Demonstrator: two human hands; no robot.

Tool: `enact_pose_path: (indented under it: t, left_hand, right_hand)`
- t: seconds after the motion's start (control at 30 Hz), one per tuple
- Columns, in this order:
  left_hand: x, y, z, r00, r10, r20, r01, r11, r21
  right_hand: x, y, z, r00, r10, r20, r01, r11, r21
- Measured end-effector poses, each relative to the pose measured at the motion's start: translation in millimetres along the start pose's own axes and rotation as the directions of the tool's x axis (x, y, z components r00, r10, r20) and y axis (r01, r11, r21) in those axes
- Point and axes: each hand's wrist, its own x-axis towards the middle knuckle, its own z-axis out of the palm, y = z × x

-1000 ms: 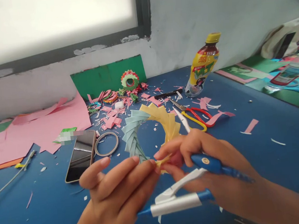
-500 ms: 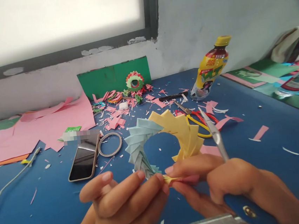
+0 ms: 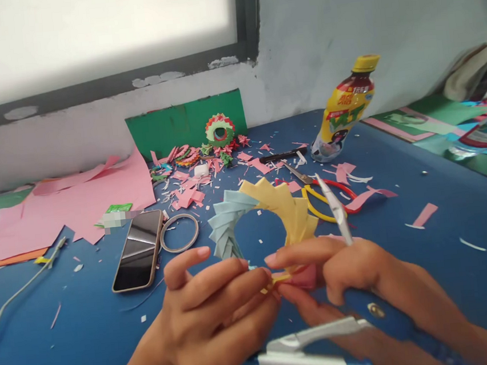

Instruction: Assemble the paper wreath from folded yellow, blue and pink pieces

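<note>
Now | left hand [image 3: 215,314] and right hand [image 3: 342,270] pinch paper ring [image 3: 264,218] | phone [image 3: 138,250] near left

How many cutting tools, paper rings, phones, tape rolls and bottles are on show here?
Scissors or snips: 2 (blue-handled snips, red-and-yellow scissors)
Folded paper rings: 2 (blue-and-yellow ring, small ring)
Phone: 1
Tape roll: 1
Bottle: 1
Total: 7

Soft daylight came from the washed-out window [image 3: 95,36] above. Shadows were faint, the phone [image 3: 138,250] showed glare, and the frame's edges looked blurred and bent.
</note>
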Motion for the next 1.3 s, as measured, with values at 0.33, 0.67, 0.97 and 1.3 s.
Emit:
enact_pose_path:
  t: [0.33,0.67,0.97,1.3]
  left_hand:
    - [2.0,-7.3,2.6,0.993,0.118,-0.018,-0.119,0.993,-0.014]
    - [11.9,-10.9,1.5,0.996,-0.004,0.089,0.004,1.0,-0.001]
    - [8.8,-24.0,-8.6,0.95,-0.3,0.081,0.308,0.873,-0.377]
    - [9.3,-26.3,-2.5,0.527,-0.411,0.744,0.762,-0.16,-0.627]
  right_hand:
    - [5.0,-2.9,-18.9,0.975,0.014,0.222,-0.063,0.974,0.218]
    - [14.6,12.2,-10.4,0.989,0.057,0.133,-0.098,0.94,0.327]
    - [29.4,24.3,-32.5,0.904,-0.158,0.397,0.068,0.97,0.233]
    - [25.1,28.5,-30.5,0.931,-0.05,0.362,-0.072,0.946,0.317]
